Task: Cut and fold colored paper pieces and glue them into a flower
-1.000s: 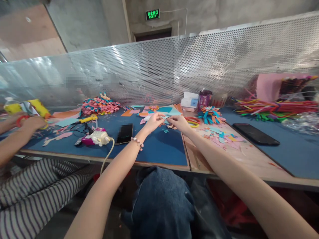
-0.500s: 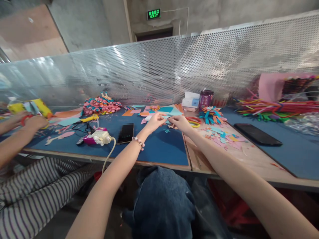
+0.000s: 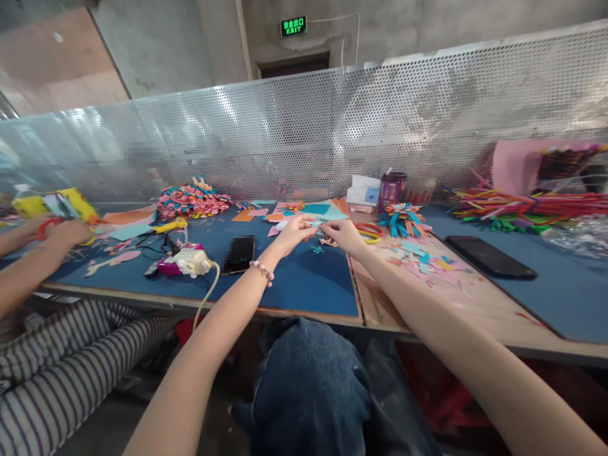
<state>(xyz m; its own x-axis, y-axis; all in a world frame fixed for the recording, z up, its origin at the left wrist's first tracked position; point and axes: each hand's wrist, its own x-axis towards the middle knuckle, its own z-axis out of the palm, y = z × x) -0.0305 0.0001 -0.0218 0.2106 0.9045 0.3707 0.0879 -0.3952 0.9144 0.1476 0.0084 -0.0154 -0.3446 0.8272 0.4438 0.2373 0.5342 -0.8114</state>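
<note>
Standing beyond right hand (image 3: 346, 235): 1 box (image 3: 363, 194), 1 cup (image 3: 392, 192), contents unclear.

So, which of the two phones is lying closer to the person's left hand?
The phone just left of the beaded bracelet; the other phone lies far to the right, beyond the paper scraps.

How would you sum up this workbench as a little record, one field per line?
Left hand: wears a bracelet; fingertips close to the other hand's
Right hand: fingertips pinched; anything held is too small to tell
Just below the hands: a teal scrap
Beyond the hands: coloured paper sheets
Far left: another person's hand
Right of the hands: paper scraps, then a black phone
Back: perforated metal screen
</note>
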